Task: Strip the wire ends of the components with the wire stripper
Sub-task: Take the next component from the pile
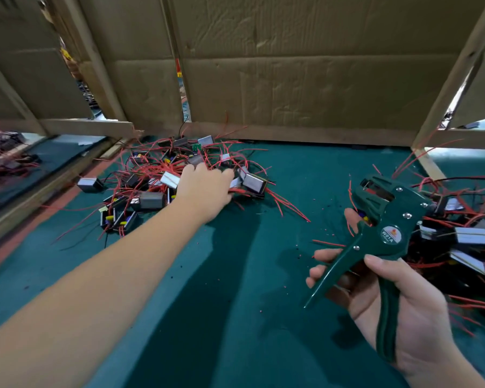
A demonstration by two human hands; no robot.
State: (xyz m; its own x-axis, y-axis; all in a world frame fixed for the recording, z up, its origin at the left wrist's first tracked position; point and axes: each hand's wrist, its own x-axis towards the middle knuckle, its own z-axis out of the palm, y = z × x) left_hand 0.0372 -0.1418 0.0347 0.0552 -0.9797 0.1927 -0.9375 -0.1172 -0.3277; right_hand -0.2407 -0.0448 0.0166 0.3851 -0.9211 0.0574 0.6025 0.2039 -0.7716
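A green wire stripper (381,236) is gripped by my right hand (387,301) at the lower right, jaws pointing up and away, handles spread. My left hand (205,186) reaches far forward onto a pile of small black and grey components with red wires (151,189) at the back left of the green table. Its fingers lie down in the pile by a silver-faced component (254,182); whether they hold one is hidden. A second pile of components with red wires (465,242) lies at the right, behind the stripper.
Cardboard walls on wooden frames (305,79) close the back and sides of the green table mat (235,275). Tiny red insulation bits (300,254) are scattered on the mat between the piles. Another bench with wired parts (6,161) shows at the far left.
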